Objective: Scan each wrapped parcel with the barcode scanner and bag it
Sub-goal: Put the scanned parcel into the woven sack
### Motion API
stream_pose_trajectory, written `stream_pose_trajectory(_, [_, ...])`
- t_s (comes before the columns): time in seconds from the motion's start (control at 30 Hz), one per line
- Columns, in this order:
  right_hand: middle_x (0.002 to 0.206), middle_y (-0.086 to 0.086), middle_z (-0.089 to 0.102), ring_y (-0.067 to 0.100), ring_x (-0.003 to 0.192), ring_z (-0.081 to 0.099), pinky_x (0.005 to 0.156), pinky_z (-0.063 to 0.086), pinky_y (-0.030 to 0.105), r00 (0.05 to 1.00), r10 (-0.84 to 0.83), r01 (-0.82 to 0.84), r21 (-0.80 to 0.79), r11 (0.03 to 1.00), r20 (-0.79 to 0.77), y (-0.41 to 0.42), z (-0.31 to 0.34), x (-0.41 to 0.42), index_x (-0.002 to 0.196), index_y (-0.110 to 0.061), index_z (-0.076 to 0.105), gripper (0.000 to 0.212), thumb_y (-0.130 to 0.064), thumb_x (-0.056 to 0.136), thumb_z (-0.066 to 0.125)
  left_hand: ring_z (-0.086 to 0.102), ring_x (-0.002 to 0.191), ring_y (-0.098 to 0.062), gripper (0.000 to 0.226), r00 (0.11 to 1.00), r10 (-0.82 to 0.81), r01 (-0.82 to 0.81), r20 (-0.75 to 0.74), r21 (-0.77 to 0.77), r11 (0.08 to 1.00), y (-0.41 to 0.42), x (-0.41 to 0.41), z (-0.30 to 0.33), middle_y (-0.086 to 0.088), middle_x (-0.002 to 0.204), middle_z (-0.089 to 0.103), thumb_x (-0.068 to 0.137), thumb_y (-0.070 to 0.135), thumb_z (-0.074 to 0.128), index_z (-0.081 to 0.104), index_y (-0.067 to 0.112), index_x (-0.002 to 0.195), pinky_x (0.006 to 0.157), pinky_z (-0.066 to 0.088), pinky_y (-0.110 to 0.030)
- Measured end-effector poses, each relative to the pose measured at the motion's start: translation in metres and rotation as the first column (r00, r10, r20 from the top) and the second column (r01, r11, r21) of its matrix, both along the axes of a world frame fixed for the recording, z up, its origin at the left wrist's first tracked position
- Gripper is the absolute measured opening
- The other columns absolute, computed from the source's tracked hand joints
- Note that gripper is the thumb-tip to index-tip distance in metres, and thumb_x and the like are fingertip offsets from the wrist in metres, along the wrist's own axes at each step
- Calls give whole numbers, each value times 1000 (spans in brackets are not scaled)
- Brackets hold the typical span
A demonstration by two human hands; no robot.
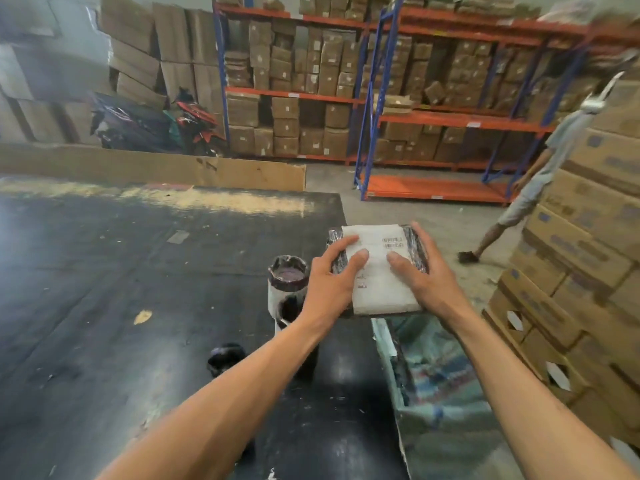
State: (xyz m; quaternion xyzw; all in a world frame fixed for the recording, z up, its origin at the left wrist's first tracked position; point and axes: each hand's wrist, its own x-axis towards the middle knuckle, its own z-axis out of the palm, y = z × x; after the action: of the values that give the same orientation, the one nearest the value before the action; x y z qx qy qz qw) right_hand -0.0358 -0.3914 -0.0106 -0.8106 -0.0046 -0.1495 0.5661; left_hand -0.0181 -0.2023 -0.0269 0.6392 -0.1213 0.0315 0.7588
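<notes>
Right of centre in the frame, the left hand (329,275) and right hand (420,271) both grasp a wrapped parcel (377,271), label up, above the dark tabletop's (138,271) right edge.

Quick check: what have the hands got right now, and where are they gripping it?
Both hands hold one wrapped parcel: the left hand on its left edge, the right hand on its right edge, thumbs pressing the white label on top.

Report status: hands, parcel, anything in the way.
Left hand and right hand both gripping parcel, label up. Held above bag. Scanner not seen. Nothing in the way.
</notes>
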Motion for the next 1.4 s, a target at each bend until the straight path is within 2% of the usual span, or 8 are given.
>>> stream_pose_trajectory(0.2, [135, -11, 64, 2, 112, 68, 79, 59, 17, 983, -105, 128, 155, 980, -148, -109, -67, -8, 134, -55, 60, 56, -34, 88, 84, 29, 147, 0, 67, 959, -255, 273, -125, 159, 949, -85, 8, -49, 25, 157, 28, 97, 64, 45, 20, 48, 157, 118, 24, -26])
stream_pose_trajectory(0.3, [140, -3, 62, 13, 113, 67, 81, 61, 27, 947, -139, 198, 185, 963, -289, -150, -108, -9, 132, -53, 61, 53, -34, 88, 84, 23, 154, -21, 69, 964, -146, 233, -223, 438, 868, -106, 15, -94, 3, 164, 28, 96, 72, 28, 9, 49, 159, 124, 19, -43])
stream_pose_trajectory(0.4, [137, -5, 62, 5, 107, 66, 71, 57, 16, 915, -114, 179, 136, 974, -386, -173, -145, -3, 135, -48, 60, 57, -34, 86, 86, 8, 156, -31, 69, 985, -24, 156, -170, 829, 538, -106, 18, -143, -12, 169, 11, 102, 65, 18, 3, 36, 163, 127, 7, -49])
stream_pose_trajectory(0.5, [141, -8, 55, 16, 119, 63, 97, 56, 33, 854, -49, 115, 96, 989, -518, -182, -186, 6, 146, -34, 59, 72, -32, 82, 90, -12, 157, -24, 66, 991, -122, 69, -48, 983, 172, -101, 17, -178, -9, 171, -9, 107, 54, 9, -7, 22, 163, 126, -11, -47])
stream_pose_trajectory(0.57, [141, 0, 62, 21, 123, 64, 106, 55, 42, 786, 8, 73, 105, 992, -618, -183, -211, 14, 151, -28, 56, 83, -31, 76, 94, -13, 157, -21, 64, 987, -158, 7, 6, 997, 80, -102, 18, -187, -5, 171, -11, 108, 49, 9, -6, 21, 163, 126, -11, -49])
stream_pose_trajectory(0.87, [151, 15, 57, 30, 131, 62, 111, 51, 44, 535, 127, -121, 72, 990, -835, -136, -277, 56, 161, -19, 40, 98, -23, 80, 93, -10, 157, -19, 62, 989, -138, -42, 49, 998, 52, -105, 17, -189, -1, 171, -7, 109, 42, 11, 0, 16, 164, 126, -9, -48])
stream_pose_trajectory(1.17, [153, 13, 55, 30, 138, 55, 115, 41, 35, 580, 19, 171, 145, 975, -815, -119, -323, 53, 163, -25, 35, 85, -18, 92, 81, -13, 157, -18, 63, 988, -133, -69, 74, 997, 36, -105, 17, -191, -1, 170, -10, 108, 43, 10, 0, 15, 163, 126, -8, -48])
stream_pose_trajectory(1.4, [172, 15, 23, 40, 156, 28, 125, 27, 48, 552, 0, -149, -99, 984, -834, -112, -350, 40, 168, -32, -2, 89, -56, 101, 51, -11, 157, -19, 61, 989, -122, -83, 86, 996, 27, -107, 17, -195, -2, 170, -8, 109, 42, 15, 4, 15, 163, 127, -8, -48])
